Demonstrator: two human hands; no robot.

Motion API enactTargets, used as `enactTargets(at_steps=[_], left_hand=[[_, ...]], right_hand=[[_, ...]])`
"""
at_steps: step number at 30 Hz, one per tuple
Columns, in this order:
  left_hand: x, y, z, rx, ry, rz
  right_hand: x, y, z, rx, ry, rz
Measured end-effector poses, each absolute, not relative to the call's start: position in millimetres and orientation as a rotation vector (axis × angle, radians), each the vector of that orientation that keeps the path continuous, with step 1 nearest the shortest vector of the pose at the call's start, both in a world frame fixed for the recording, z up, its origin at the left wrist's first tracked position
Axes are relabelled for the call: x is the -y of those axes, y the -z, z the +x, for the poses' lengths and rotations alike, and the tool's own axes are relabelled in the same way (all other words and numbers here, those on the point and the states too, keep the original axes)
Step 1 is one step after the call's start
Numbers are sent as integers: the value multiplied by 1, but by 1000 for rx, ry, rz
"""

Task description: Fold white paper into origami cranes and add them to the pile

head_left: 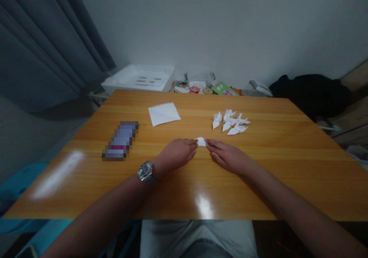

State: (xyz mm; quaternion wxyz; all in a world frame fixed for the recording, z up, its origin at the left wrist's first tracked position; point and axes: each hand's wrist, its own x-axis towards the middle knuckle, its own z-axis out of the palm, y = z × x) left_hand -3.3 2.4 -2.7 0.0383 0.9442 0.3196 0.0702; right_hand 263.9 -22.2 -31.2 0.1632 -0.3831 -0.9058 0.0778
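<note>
I see the small folded white paper [201, 142] on the wooden table [184, 196], between my two hands. Fingers of my left hand [179, 152] touch its left edge, those of my right hand [227, 157] its right; I can't tell whether either pinches or merely presses. White origami cranes [229, 120] lie beyond, far right; a torn-edged sheet [163, 114] lies far left.

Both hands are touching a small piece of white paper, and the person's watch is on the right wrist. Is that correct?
Not quite: the head view shows the watch on the left wrist. The rest holds: the left hand and right hand both touch the small piece of white paper.
</note>
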Motion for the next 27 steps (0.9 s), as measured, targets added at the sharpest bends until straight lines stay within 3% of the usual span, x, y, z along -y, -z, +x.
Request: enactTargets(at_steps=[17, 27], left_hand=[[-8, 5, -5, -1001, -228, 2898], [-7, -1, -9, -1139, -286, 2864]], right_hand=[[10, 17, 249, 2549, -219, -1118], [25, 10, 235, 2554, -438, -855]])
